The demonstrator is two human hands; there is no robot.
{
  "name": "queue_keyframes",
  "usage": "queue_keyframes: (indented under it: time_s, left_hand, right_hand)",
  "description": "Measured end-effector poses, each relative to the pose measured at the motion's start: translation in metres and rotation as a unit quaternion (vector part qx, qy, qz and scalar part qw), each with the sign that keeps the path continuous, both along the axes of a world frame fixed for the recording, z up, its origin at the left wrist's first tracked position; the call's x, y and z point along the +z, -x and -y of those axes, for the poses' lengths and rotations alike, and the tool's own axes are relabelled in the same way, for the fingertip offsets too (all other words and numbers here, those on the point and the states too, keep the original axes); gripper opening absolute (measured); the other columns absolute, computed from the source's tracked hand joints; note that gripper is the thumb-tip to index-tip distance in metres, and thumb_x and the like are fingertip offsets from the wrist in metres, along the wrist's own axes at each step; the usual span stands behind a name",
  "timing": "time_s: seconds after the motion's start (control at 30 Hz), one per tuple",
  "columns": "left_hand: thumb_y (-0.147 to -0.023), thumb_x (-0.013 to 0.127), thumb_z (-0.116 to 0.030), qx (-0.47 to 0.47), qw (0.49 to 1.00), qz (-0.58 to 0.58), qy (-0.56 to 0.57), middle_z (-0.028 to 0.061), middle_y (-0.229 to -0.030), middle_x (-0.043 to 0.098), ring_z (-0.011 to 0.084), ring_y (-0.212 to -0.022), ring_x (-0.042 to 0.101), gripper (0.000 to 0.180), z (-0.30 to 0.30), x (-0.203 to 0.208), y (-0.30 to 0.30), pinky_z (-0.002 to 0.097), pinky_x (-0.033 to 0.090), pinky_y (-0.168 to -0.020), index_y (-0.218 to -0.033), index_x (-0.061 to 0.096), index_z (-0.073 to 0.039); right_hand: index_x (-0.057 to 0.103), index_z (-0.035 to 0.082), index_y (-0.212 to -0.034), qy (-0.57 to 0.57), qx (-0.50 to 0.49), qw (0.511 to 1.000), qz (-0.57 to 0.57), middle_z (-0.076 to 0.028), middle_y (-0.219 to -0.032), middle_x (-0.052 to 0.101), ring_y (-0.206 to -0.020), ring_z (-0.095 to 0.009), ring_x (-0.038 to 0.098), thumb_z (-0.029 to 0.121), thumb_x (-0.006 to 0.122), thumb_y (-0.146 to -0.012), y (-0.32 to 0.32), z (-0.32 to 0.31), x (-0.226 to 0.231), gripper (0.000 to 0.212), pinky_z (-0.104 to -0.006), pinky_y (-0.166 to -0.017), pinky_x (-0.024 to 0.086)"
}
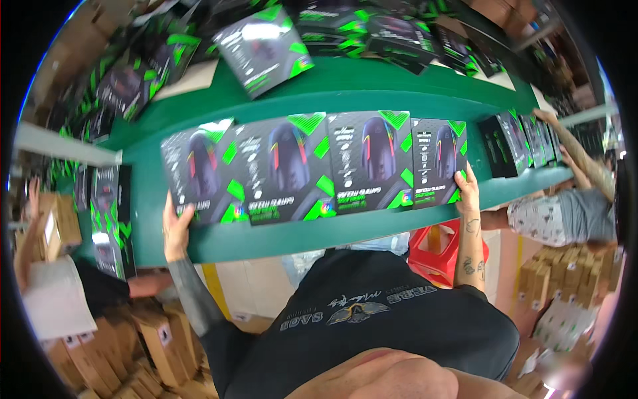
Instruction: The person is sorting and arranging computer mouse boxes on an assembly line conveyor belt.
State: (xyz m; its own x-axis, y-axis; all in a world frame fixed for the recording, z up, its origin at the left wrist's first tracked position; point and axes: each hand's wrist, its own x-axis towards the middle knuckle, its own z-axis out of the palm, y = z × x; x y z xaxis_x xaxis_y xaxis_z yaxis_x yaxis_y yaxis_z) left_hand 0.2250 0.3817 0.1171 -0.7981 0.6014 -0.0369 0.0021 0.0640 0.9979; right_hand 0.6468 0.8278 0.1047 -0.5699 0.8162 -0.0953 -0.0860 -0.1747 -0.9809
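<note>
Several black-and-green computer mouse boxes stand side by side in a row, their printed fronts toward me. My left hand (177,228) grips the outer edge of the leftmost mouse box (205,169), thumb on its front. At the other end, my right hand (468,189) holds the outer edge of the rightmost mouse box (440,159), which looks narrower than the rest. Between them, the middle mouse boxes (286,166) touch their neighbours, squeezed from both ends. Whether the row rests on the green table (279,241) or is slightly lifted, I cannot tell.
A loose mouse box (264,50) tilts on the far green ledge, among piles of similar boxes. More box stacks stand left (106,219) and right (510,143). Other people's arms reach in at both sides. A red plastic stool (435,256) and brown cartons (565,279) are below.
</note>
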Motion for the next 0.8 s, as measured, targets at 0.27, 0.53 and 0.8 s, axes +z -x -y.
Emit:
queue_keyframes:
  time_s: [0.27, 0.53, 0.8]
  left_hand:
    - [-0.083, 0.06, -0.013, 0.07, 0.961, -0.034, -0.266, 0.01, -0.131, 0.041, 0.0229, -0.116, 0.044, 0.063, -0.072, 0.093, 0.035, 0.0375, 0.037, -0.096, -0.137, 0.027, -0.006]
    - [-0.091, 0.049, -0.022, 0.2, 0.907, -0.339, -0.151, 0.0161, -0.131, 0.04, 0.0229, -0.122, 0.038, 0.047, -0.203, 0.149, 0.012, 0.0321, 0.028, -0.103, -0.128, 0.037, 0.004]
    - [-0.089, 0.051, -0.012, -0.023, 0.95, -0.312, -0.009, 0.0162, -0.125, 0.045, 0.025, -0.111, 0.048, 0.041, -0.242, 0.046, -0.093, 0.0355, 0.038, -0.093, -0.127, 0.039, -0.002]
  right_hand:
    - [0.041, -0.003, -0.128, -0.19, -0.125, 0.955, -0.192, -0.013, -0.127, 0.046, -0.113, -0.019, 0.047, 0.012, 0.068, -0.075, 0.053, -0.082, 0.119, 0.062, -0.0303, -0.096, 0.036]
    - [0.062, 0.001, -0.093, -0.448, -0.326, 0.828, -0.079, -0.005, -0.095, 0.063, -0.085, -0.01, 0.057, 0.011, 0.066, -0.078, 0.016, -0.082, 0.156, 0.018, -0.0235, -0.077, 0.045]
    - [0.055, -0.002, -0.102, -0.104, -0.64, 0.76, -0.042, -0.012, -0.099, 0.059, -0.092, -0.02, 0.054, 0.033, 0.072, -0.071, -0.206, -0.263, -0.01, 0.05, -0.0302, -0.083, 0.042]
